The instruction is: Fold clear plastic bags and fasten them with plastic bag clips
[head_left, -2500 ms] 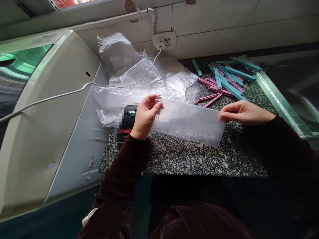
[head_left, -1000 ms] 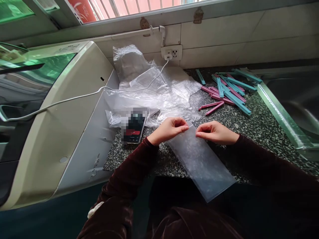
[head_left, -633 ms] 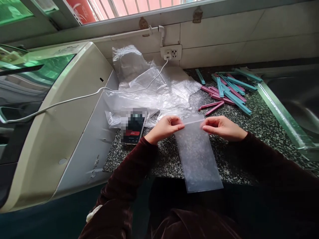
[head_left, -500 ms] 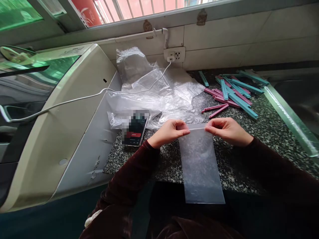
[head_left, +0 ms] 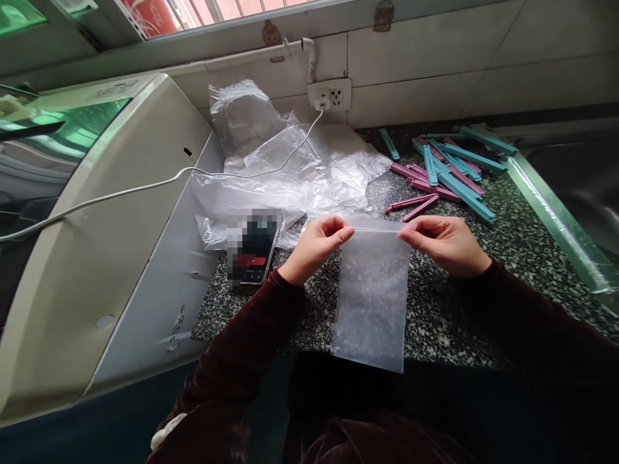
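Note:
A translucent zip-lock bag point(head_left: 371, 296) hangs flat between my two hands, its zip strip stretched across the top. My left hand point(head_left: 319, 246) is closed, pinching the bag's upper left corner between thumb and fingers. At the upper right corner my right hand point(head_left: 445, 241) pinches the same strip. The bag looks empty, and its lower end reaches past the counter's front edge. Behind my left hand lie crumpled clear plastic bags point(head_left: 271, 190). Left of that hand is a phone point(head_left: 256, 248) with a lit screen, partly blurred out.
Pink and teal bag clips point(head_left: 464, 187) lie heaped on the speckled counter point(head_left: 449, 316) at the back right. A metal sink point(head_left: 575, 187) borders it. At left stands a large beige machine point(head_left: 135, 193), crossed by a white cable point(head_left: 217, 173) from the wall socket point(head_left: 329, 95).
The zip strip is held a little wider, with my left hand farther left. The bag's lower end has swung left and up. The whole view has shifted slightly.

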The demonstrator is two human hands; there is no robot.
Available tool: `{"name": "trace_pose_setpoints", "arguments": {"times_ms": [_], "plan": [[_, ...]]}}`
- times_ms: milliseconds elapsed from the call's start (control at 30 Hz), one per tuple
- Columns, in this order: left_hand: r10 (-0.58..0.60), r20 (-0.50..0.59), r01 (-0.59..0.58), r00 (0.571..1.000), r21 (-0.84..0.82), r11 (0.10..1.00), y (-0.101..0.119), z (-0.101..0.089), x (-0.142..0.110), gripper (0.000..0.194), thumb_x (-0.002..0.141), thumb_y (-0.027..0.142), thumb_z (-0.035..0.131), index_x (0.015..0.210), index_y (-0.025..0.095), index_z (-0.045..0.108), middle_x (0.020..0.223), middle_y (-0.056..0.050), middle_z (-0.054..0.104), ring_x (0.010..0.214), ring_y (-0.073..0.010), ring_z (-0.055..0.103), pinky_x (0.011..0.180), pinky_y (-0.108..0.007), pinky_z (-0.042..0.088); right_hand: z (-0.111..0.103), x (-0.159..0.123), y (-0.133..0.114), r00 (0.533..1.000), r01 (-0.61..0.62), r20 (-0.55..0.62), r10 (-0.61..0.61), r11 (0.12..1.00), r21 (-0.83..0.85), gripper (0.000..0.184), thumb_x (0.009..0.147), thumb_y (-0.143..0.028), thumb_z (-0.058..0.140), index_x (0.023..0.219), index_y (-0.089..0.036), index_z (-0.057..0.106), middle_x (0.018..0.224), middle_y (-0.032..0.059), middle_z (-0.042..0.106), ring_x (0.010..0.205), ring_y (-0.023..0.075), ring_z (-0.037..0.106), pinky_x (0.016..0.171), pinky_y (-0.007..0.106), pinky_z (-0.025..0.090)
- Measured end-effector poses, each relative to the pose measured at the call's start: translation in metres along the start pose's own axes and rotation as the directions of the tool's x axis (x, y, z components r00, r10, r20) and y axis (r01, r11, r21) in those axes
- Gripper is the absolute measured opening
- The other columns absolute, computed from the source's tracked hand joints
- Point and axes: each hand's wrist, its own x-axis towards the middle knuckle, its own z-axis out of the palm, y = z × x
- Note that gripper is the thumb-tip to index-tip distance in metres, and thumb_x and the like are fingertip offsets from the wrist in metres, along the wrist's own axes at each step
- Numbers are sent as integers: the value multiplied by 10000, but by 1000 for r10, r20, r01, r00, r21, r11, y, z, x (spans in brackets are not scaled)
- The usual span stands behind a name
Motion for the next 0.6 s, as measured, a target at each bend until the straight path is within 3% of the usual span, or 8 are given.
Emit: {"name": "trace_pose_setpoints", "arguments": {"times_ms": [100,300,400,533,600], "plan": [[-8,-20,9,1000,42,999,1,0,-1,258,689,364,646,623,142,532,558,42,448,494,-59,371,485,-210,297,-2,0,-1,1000,4,7,-4,1000,-8,328,688,-509,616,633,-187,585,626,16,553,568,121,478,552,277,425],[47,-21,-45,999,84,995,1,2,-2,241,686,342,647,625,148,518,592,40,457,543,-70,390,526,-215,319,-2,2,-2,986,6,166,0,999,-32,375,673,-546,610,621,-175,587,598,12,552,559,116,478,525,261,413],[42,12,-43,999,87,995,3,3,-3,253,700,369,628,642,149,517,606,40,457,557,-73,397,538,-216,322,-1,2,0,994,16,111,-14,1000,-14,373,669,-553,612,626,-182,599,629,24,570,587,132,496,546,276,428],[-74,198,39,978,173,984,5,3,-5,301,718,413,598,620,136,530,583,37,438,553,-77,390,528,-219,299,-3,1,1,998,16,-64,-16,1000,-2,335,670,-532,628,636,-199,609,652,32,585,603,150,512,570,308,443],[-107,234,53,966,224,973,4,4,-6,295,712,397,608,606,130,539,562,42,423,541,-75,376,522,-220,284,-5,1,0,991,13,-134,-16,1000,-20,320,674,-524,630,635,-207,612,653,35,594,607,159,519,574,324,446]]}}
